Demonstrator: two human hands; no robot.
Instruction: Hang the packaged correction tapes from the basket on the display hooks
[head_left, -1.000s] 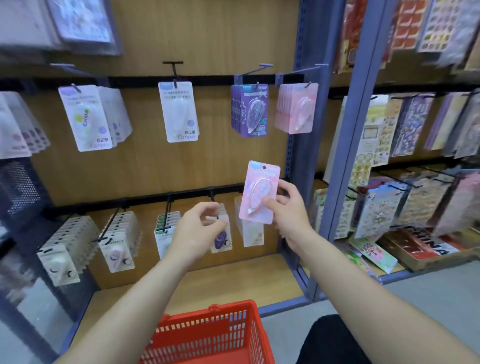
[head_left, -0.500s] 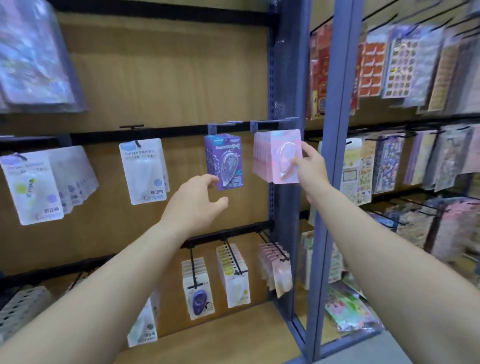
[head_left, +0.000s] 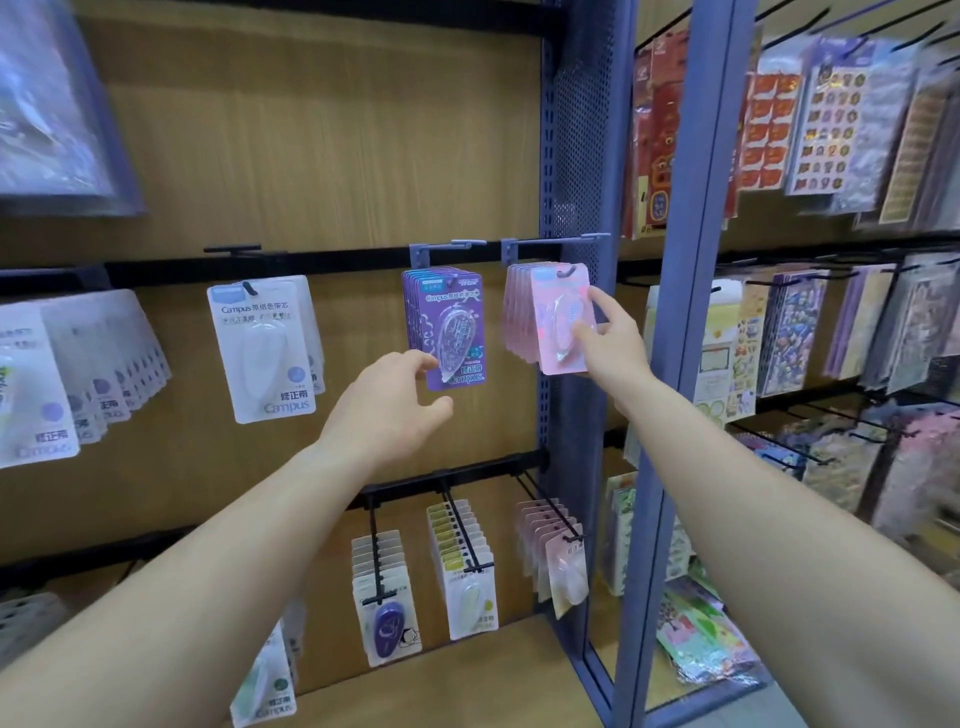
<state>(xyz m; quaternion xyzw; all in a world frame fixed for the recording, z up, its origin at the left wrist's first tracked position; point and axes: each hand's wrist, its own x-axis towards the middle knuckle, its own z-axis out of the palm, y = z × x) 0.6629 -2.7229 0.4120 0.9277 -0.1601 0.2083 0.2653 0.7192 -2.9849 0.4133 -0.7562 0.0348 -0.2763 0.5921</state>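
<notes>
Upper rail of a wood-backed display bay. The pink correction tape pack (head_left: 563, 358) sits at the front of the pink stack (head_left: 517, 317) on the rightmost hook (head_left: 563, 240), with the hook's tip showing through its top hole. A perforated blue upright (head_left: 582, 171) stands just to the right of this stack, so there is little room on that side. To the left, a narrow strip of bare back panel (head_left: 311, 156) separates it from the purple stack (head_left: 447, 322), and white packs (head_left: 262, 348) hang farther left. Below, open panel extends down to the lower hooks (head_left: 457, 525) with their own packs. The right hand (head_left: 610, 345) reaches up and forward with the arm extended: the index finger lies along the pack's upper right edge and the thumb presses on the clear blister, so the grip pinches the pack. The left hand (head_left: 387, 400) is raised in front of the purple stack's lower left corner with fingers loosely spread and thumb out, its grip released and holding nothing; contact with the purple stack cannot be judged.
</notes>
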